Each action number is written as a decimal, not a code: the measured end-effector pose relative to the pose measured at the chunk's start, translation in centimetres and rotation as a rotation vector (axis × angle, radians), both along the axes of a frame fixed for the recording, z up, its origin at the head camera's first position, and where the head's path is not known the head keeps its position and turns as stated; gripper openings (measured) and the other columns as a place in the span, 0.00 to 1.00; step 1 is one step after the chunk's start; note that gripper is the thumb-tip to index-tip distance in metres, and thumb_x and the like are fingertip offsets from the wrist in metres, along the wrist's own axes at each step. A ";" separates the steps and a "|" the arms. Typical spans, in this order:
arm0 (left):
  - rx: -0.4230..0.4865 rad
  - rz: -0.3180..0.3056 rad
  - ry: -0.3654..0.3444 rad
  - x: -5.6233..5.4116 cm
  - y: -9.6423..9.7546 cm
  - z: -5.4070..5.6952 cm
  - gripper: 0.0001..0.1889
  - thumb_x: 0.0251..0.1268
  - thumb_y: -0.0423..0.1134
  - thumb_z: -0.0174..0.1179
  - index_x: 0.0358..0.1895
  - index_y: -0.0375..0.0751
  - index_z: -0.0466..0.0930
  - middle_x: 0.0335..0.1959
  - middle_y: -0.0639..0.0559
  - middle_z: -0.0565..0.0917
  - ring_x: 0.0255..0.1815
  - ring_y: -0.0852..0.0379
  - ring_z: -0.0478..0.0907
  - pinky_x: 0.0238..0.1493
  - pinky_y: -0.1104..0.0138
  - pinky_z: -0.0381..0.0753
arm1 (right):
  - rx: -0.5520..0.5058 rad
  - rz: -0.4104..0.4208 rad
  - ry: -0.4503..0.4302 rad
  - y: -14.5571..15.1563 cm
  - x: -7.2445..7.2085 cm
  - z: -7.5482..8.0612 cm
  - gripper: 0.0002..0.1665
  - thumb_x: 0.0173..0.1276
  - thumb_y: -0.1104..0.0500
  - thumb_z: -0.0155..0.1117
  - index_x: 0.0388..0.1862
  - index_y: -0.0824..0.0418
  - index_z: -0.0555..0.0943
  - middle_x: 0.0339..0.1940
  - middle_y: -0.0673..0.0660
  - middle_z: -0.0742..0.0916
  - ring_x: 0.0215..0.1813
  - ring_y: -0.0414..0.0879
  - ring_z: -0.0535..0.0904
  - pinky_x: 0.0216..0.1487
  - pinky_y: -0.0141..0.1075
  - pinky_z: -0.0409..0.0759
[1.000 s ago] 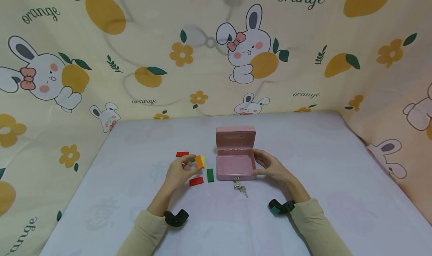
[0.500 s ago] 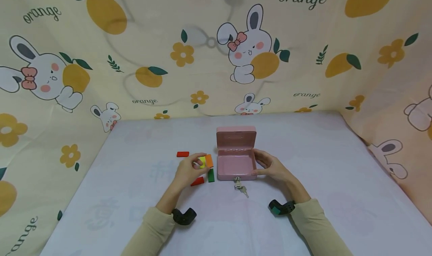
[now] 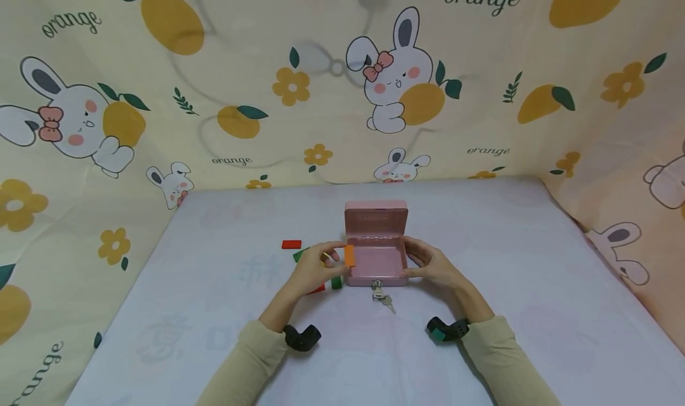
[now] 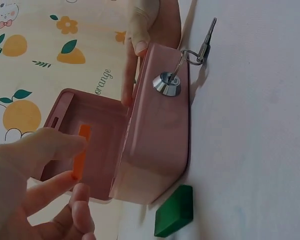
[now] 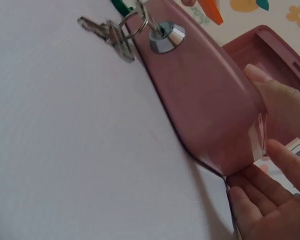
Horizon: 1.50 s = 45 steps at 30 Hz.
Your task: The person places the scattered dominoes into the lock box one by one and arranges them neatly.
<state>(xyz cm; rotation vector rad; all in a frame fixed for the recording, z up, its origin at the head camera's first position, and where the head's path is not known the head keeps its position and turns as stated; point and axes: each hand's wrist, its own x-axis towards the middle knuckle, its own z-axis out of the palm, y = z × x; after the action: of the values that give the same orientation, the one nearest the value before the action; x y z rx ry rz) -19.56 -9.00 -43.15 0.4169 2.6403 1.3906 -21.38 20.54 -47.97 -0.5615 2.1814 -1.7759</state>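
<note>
My left hand (image 3: 313, 270) pinches an orange block (image 3: 349, 255) between thumb and fingers, at the left rim of a pink cash box (image 3: 364, 280). In the left wrist view the orange block (image 4: 82, 152) stands out against the raised lid (image 4: 102, 120). My right hand (image 3: 434, 267) holds the box's right side. The right wrist view shows its thumb (image 5: 260, 73) over the rim and the other fingers along the outer wall. The box's visible floor is bare. Keys (image 3: 387, 302) hang on a ring from the front lock (image 4: 167, 84).
Left of the box lie a green block (image 3: 336, 282), a red block (image 3: 291, 244), another red block (image 3: 318, 289) and a second green block (image 3: 299, 254), some partly behind my left hand. A yellow block is mostly hidden there. A printed cloth (image 3: 241, 67) rises behind the white table.
My left hand has carried the orange block rightward from above the loose blocks to the box's left rim. My right hand stays at the box.
</note>
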 end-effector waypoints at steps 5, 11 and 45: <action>0.002 -0.048 0.028 0.0 0.4 0.2 0.25 0.56 0.37 0.68 0.58 0.39 0.78 0.36 0.41 0.81 0.29 0.59 0.71 0.30 0.75 0.69 | -0.031 0.000 -0.025 0.2 -0.1 -0.1 0.52 0.55 0.69 0.71 0.74 0.73 0.54 0.75 0.73 0.59 0.76 0.68 0.52 0.65 0.17 0.64; -0.004 -0.072 0.049 -0.3 1.1 -0.1 0.24 0.54 0.37 0.69 0.58 0.39 0.79 0.35 0.43 0.80 0.28 0.60 0.70 0.27 0.76 0.67 | -0.044 0.011 -0.048 0.3 -0.1 -0.2 0.51 0.56 0.69 0.70 0.74 0.73 0.54 0.76 0.73 0.59 0.77 0.68 0.51 0.66 0.17 0.64; 0.014 -0.226 0.079 -1.6 4.4 -0.6 0.24 0.56 0.37 0.69 0.58 0.41 0.79 0.35 0.44 0.79 0.30 0.62 0.70 0.32 0.78 0.70 | 0.025 0.000 -0.017 -0.5 0.1 -0.2 0.50 0.57 0.67 0.70 0.74 0.70 0.55 0.77 0.71 0.59 0.78 0.69 0.52 0.71 0.47 0.56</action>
<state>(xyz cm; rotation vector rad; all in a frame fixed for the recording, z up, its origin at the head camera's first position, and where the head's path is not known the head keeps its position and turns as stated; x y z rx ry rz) -21.15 -4.61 -43.76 0.7607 2.5479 1.3472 -21.28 20.03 -48.14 -0.5391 2.1891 -1.7439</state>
